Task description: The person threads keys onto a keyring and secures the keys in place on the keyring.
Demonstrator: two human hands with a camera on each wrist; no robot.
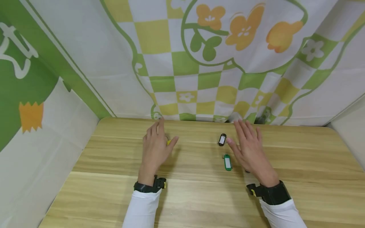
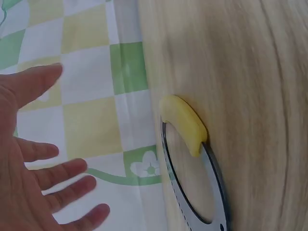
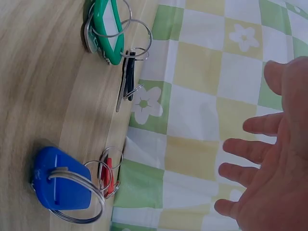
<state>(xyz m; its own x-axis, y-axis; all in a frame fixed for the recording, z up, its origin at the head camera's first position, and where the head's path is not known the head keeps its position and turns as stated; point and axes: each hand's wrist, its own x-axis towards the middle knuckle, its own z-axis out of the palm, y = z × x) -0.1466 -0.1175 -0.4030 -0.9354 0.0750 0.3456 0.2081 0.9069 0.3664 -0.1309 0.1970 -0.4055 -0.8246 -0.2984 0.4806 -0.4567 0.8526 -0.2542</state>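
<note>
My left hand (image 1: 155, 147) is held over the table's left part with its fingers extended and thumb spread, gripping nothing. Partly hidden beneath it is an oval metal loop with a yellow grip (image 2: 185, 122); one edge of the loop looks toothed. My right hand (image 1: 251, 150) hovers farther right, fingers extended and holding nothing. Just left of it lie a black key tag (image 1: 222, 139) and a green key tag (image 1: 227, 162). In the right wrist view, a blue key tag (image 3: 60, 180) and a red key tag (image 3: 107, 173) with metal rings also show; the hand mostly covers these in the head view.
A wooden table (image 1: 194, 196) spans the area below both hands. Behind its far edge hangs a checked, flowered curtain (image 1: 185, 69). A green and white cloth (image 1: 65, 117) covers the left side. Both wrists carry black straps.
</note>
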